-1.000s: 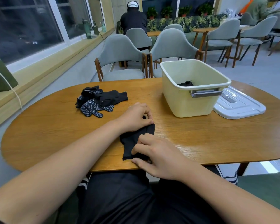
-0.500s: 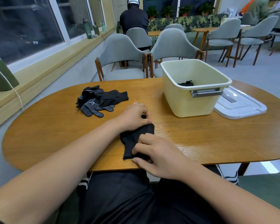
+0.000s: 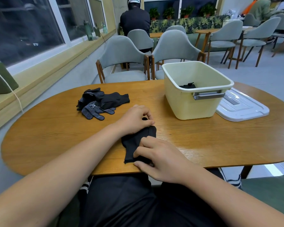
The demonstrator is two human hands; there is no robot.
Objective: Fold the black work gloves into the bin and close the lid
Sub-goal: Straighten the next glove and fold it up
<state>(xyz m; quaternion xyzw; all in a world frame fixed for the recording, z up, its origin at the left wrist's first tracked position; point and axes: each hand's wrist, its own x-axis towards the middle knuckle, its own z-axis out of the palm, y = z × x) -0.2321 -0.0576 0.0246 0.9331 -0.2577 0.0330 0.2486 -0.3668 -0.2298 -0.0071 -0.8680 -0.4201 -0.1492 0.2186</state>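
— Both hands are on one black glove (image 3: 134,145) at the near edge of the desk (image 3: 56,136), about 6 o'clock. Left hand (image 3: 134,119) has its fingers curled down over the far end of the glove, pinching it; a bit of black cloth shows between thumb and fingers.

— And the right hand (image 3: 159,158)?

— Half curled, fingertips pressing the near end of the glove flat, thumb lying along the desk edge. Holding it down more than gripping it.

— How close to the edge is the glove?

— Its cuff end is just beside the near rim, not hanging over as far as I can tell.

— Where is the rest?

— A pile of black gloves (image 3: 102,104), white-dotted palms showing, sits at 10 o'clock from the hands, well apart. The cream bin (image 3: 195,105) stands at 2 o'clock, open, with something black (image 3: 188,86) lying inside; I cannot tell how it is folded. The white lid (image 3: 243,108) lies flat on the desk at the bin's right, touching or just beside its base.

— Room to move?

— Bare wood between the hands and the bin, and a wide bare stretch at 9 o'clock. Two grey chairs (image 3: 121,54) stand beyond the far edge at 12 o'clock.
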